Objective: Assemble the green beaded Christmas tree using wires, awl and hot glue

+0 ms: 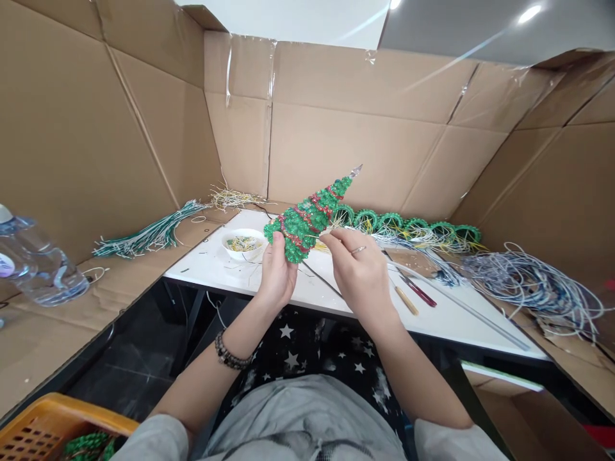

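Note:
A green beaded tree [307, 221] with red bead strands and a clear pointed tip leans to the upper right above the white table. My left hand [278, 272] is closed around its wide lower end, thumb on the near side. At the tree's right side, my right hand [358, 269] pinches a thin pale wire that meets the beads. Behind the tree and to the left sits a white bowl [244, 244] with yellow and white wire scraps.
Green beaded rings [391, 221] with loose wires line the table's back. An awl [406, 301] and red-handled tool [420, 291] lie right. Wire coils [533, 288] are far right, green-white wires [148, 234] left, with a bottle [43, 259] and orange basket [62, 416].

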Demonstrator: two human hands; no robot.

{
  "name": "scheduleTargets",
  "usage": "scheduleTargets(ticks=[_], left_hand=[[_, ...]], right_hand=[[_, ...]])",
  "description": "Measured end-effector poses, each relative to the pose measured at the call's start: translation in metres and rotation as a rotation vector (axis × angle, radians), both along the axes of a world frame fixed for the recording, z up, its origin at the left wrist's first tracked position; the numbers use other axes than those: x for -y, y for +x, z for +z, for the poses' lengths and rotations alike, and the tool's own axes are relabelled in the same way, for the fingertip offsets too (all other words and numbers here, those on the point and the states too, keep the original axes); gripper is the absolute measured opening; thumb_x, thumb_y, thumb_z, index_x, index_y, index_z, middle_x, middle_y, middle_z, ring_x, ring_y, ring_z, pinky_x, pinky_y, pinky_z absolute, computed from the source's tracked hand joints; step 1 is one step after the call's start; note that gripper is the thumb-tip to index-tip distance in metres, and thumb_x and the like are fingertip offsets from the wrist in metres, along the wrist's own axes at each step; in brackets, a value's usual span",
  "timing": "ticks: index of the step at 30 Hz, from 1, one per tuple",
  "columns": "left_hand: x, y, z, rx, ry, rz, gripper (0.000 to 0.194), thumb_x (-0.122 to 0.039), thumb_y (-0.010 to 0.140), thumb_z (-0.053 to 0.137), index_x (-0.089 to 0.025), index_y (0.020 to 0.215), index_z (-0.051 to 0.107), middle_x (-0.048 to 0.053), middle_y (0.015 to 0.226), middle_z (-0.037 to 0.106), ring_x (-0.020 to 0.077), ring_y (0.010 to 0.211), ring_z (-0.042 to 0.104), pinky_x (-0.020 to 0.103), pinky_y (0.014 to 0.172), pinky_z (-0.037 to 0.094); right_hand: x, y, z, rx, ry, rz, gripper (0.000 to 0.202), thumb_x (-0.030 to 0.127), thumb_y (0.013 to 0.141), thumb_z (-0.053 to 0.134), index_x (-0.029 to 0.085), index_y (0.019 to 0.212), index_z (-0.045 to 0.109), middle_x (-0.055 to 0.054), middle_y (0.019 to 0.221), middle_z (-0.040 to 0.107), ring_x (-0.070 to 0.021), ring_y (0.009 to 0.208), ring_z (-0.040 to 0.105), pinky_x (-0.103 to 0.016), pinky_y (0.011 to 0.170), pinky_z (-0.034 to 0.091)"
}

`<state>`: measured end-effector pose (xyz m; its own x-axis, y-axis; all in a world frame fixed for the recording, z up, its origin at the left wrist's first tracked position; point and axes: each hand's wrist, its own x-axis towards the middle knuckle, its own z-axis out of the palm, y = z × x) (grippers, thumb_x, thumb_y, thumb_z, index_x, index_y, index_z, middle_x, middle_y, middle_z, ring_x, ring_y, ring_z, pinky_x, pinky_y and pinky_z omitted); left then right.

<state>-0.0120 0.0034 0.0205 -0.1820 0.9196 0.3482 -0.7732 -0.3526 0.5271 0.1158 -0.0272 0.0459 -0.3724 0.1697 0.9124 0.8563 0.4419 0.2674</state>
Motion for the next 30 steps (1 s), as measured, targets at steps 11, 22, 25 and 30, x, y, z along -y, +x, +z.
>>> scheduleTargets(ticks=[11,22,25,30], left_hand=[[0.009,0.004,0.003,0.022,-0.041,-0.066,0.033,-0.04,0.099,0.054,-0.015,0.111,0.073,0.009,0.116,0.077,0.0199,0.125,0.064,0.032,0.113,0.045],[0.005,-0.009,0.017,0.115,-0.326,-0.282,0.044,-0.044,0.103,0.042,-0.017,0.13,0.065,0.006,0.107,0.079,0.0173,0.105,0.073,0.028,0.103,0.054],[0.006,-0.005,0.017,0.093,-0.369,-0.325,0.046,-0.043,0.104,0.039,-0.014,0.125,0.067,0.008,0.105,0.08,0.0182,0.106,0.073,0.029,0.104,0.054],[0.006,0.001,0.012,0.077,-0.33,-0.357,0.049,-0.048,0.103,0.039,-0.011,0.113,0.071,0.011,0.107,0.078,0.0211,0.111,0.071,0.032,0.106,0.052]], right_hand=[[-0.004,-0.01,0.005,0.09,0.193,-0.034,0.017,0.012,0.095,0.056,0.021,0.104,0.065,-0.004,0.098,0.075,-0.0166,0.092,0.061,-0.034,0.081,0.04],[-0.007,-0.024,-0.066,-0.331,0.101,0.395,0.016,0.031,0.089,0.059,0.027,0.104,0.062,-0.004,0.097,0.068,-0.0169,0.093,0.063,-0.034,0.079,0.051],[-0.022,-0.032,-0.063,-0.919,-0.418,0.544,0.054,0.046,0.089,0.06,0.023,0.135,0.044,-0.014,0.133,0.059,-0.0221,0.119,0.061,-0.042,0.095,0.054],[-0.036,-0.048,-0.048,-1.274,-0.739,0.859,0.075,0.059,0.08,0.068,0.021,0.137,0.039,-0.014,0.133,0.062,-0.0201,0.114,0.066,-0.04,0.101,0.056]])
